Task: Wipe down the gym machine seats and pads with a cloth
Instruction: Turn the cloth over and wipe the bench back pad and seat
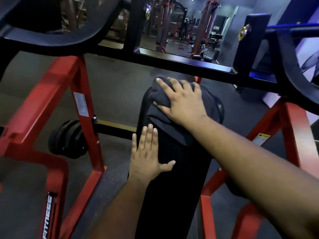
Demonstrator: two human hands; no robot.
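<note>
A long black bench pad (174, 187) runs from the bottom middle of the view toward the far end of the machine. A dark grey cloth (160, 109) lies bunched over the pad's far end. My right hand (181, 102) presses flat on the cloth, thumb and fingers spread and curled over its folds. My left hand (148, 152) rests flat on the pad's left edge nearer to me, fingers straight and together, thumb out across the pad, holding nothing.
Red steel frame legs (76, 94) stand to the left and to the right (293, 135) of the pad. A black crossbar (172, 64) passes above the pad's far end. Black weight plates (69, 138) sit low on the left. More machines fill the room behind.
</note>
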